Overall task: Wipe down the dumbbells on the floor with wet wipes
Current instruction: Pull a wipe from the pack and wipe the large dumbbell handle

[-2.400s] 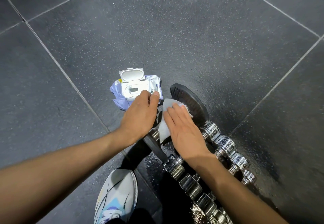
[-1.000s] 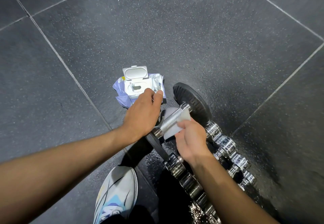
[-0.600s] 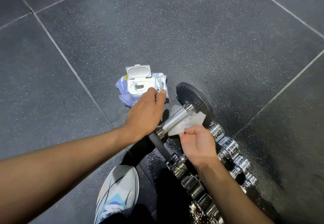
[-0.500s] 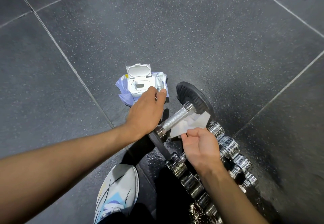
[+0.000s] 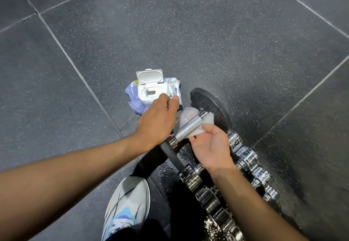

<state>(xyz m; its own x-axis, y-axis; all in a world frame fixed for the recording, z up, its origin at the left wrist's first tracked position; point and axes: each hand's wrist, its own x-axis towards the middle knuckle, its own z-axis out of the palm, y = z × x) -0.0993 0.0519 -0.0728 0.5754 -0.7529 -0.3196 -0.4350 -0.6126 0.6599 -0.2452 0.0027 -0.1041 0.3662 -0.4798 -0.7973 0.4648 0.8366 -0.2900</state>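
head view: looking down at dark speckled floor tiles (image 5: 217,33).
dumbbell: black-plated dumbbell (image 5: 190,125) lies on the floor, knurled silver handle bared between the hands.
left hand: left hand (image 5: 156,120) rests palm-down over the dumbbell's near end; whether it grips cannot be told.
right hand: right hand (image 5: 211,146) pinches a white wet wipe (image 5: 205,121) lying under the handle.
wipe pack: wet wipe pack (image 5: 151,89), lid open, just beyond the left hand.
nearby: chrome dumbbells (image 5: 245,157) in a row; a shoe (image 5: 128,203).

White wet wipe (image 5: 204,125) under knurled dumbbell handle (image 5: 189,126), right hand (image 5: 210,147) pinching.
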